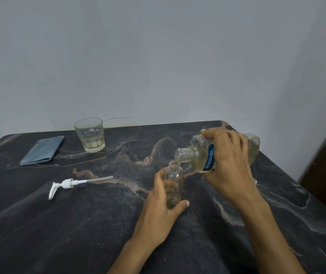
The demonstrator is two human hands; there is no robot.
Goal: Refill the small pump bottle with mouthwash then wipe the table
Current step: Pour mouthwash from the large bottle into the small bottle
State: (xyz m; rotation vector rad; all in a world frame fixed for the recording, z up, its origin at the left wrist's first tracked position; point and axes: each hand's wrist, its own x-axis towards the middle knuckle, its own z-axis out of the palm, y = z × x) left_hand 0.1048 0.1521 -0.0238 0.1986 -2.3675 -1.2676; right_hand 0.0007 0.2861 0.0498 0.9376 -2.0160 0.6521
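The small clear bottle (174, 180) stands upright on the dark marble table (99, 224), its neck open and a little pale liquid at its bottom. My left hand (161, 206) grips its lower part. My right hand (229, 167) grips the large mouthwash bottle (201, 155), which is tilted on its side with its open mouth just above the small bottle's neck. A thin stream of liquid joins the two mouths. The white pump head (67, 184) with its tube lies on the table to the left.
A glass tumbler (90, 135) with a little pale liquid stands at the back left. A folded blue-grey cloth (42, 150) lies left of it. A plain wall rises behind the table. The table's right edge runs close to my right arm.
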